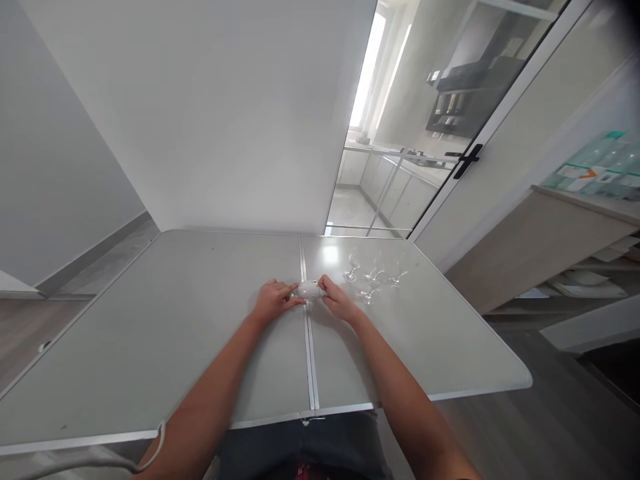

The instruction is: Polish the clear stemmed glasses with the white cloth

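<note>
Above the table seam, my two hands hold a whitish, partly see-through bundle (pixel 310 290) lying sideways. Its rounded shape resembles a glass in a clear or white wrap, but I cannot make out which. My left hand (pixel 277 300) grips its left end, thumb along the near side and fingers on the far side. Curled around its right end is my right hand (pixel 337 299). Just right of that hand, several clear stemmed glasses (pixel 374 275) stand close together on the table, their bowls hard to see.
The pale table (pixel 150 347) has a metal seam down its middle and a metal rim. Behind it are a white wall (pixel 240 120) and a glazed door with a black handle (pixel 468 161). Plastic bottles (pixel 595 167) stand on a shelf unit at right. A white cable (pixel 160 440) hangs by my left forearm.
</note>
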Tool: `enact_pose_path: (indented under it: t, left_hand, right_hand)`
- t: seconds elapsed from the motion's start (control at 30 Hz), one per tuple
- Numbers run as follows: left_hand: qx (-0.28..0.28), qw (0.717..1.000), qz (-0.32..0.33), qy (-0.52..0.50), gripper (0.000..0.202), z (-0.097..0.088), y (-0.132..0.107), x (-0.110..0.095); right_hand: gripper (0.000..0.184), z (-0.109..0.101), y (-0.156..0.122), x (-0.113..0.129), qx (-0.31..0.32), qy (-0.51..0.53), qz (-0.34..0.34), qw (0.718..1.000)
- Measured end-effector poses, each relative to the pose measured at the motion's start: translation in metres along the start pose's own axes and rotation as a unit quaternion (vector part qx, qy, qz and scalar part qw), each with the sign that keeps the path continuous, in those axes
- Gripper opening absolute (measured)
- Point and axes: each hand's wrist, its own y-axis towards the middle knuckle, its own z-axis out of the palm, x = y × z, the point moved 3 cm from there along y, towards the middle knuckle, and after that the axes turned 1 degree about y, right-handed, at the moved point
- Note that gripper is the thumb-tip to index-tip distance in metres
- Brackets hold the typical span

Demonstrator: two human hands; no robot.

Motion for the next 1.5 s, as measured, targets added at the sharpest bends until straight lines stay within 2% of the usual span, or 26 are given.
enact_pose_path:
  t: [0.07,0.13,0.27,0.4,0.5,0.6,0.67,0.8,0.87,0.93,1.07,1.13,1.23,1.3,1.37,1.43,1.47,1.5]
  left_hand:
    - [-0.002,1.000,-0.006,0.008,0.055,-0.001,0.000,0.001]
    - [0.010,1.000,-0.010,0.000,0.057,-0.001,0.000,0.002]
    - [0.048,0.998,-0.013,-0.049,0.056,0.000,0.000,0.001]
    - [0.051,0.996,0.008,-0.077,0.052,0.000,0.003,-0.007]
    - [0.044,0.998,0.024,-0.042,0.045,0.000,0.004,-0.010]
    - [0.021,1.000,0.017,0.012,0.036,-0.001,0.004,-0.008]
    - [0.006,0.999,0.011,0.031,0.032,-0.002,0.004,-0.006]
    - [-0.008,0.999,0.021,0.026,0.028,-0.003,0.005,-0.005]
    - [-0.017,0.999,0.028,0.009,0.030,-0.003,0.005,-0.006]
    - [-0.030,0.999,0.023,-0.006,0.031,-0.003,0.006,-0.007]
    - [-0.044,0.999,0.000,-0.027,0.030,-0.004,0.006,-0.010]
    - [-0.031,0.998,-0.018,-0.044,0.030,-0.005,0.007,-0.012]
    - [0.008,0.989,-0.086,-0.119,0.032,-0.006,0.009,-0.012]
    - [0.061,0.963,-0.152,-0.212,0.038,-0.005,0.009,-0.012]
    - [0.133,0.920,-0.203,-0.307,0.048,-0.002,0.010,-0.013]
    - [0.163,0.892,-0.229,-0.354,0.056,-0.001,0.010,-0.014]
    - [0.149,0.896,-0.231,-0.348,0.056,-0.003,0.010,-0.013]
    - [0.121,0.912,-0.222,-0.322,0.054,-0.005,0.011,-0.011]
  right_hand:
    - [0.024,0.002,-0.001,0.000,-0.006,-0.053,-0.013,0.998]
    - [0.023,0.004,-0.001,-0.001,-0.002,-0.049,-0.002,0.999]
    - [0.028,-0.001,-0.003,-0.001,0.037,0.080,0.059,0.994]
    - [0.037,-0.009,-0.005,-0.002,-0.014,0.190,0.083,0.978]
    - [0.034,-0.007,-0.003,-0.004,-0.044,0.123,0.060,0.990]
    - [0.027,-0.001,0.001,-0.004,-0.042,-0.014,0.023,0.999]
    - [0.025,0.002,0.002,-0.003,-0.033,-0.040,0.019,0.998]
    - [0.033,-0.002,-0.001,-0.001,-0.018,0.097,0.052,0.994]
    - [0.038,-0.006,-0.004,0.000,-0.036,0.168,0.064,0.983]
    - [0.039,-0.007,-0.005,0.002,-0.064,0.188,0.060,0.978]
    - [0.030,0.000,-0.002,0.006,-0.095,0.061,0.011,0.994]
    - [0.027,0.005,0.000,0.007,-0.086,-0.005,-0.013,0.996]
    - [0.024,0.006,-0.002,0.007,-0.044,-0.033,-0.037,0.998]
    - [0.021,0.001,-0.006,0.007,-0.014,-0.049,-0.039,0.998]
    - [0.021,-0.004,-0.010,0.007,0.003,-0.062,-0.032,0.998]
    - [0.030,-0.009,-0.012,0.011,0.001,-0.037,-0.020,0.999]
    - [0.040,-0.010,-0.012,0.013,-0.004,-0.004,-0.008,1.000]
    - [0.053,-0.010,-0.012,0.015,-0.011,0.038,0.010,0.999]
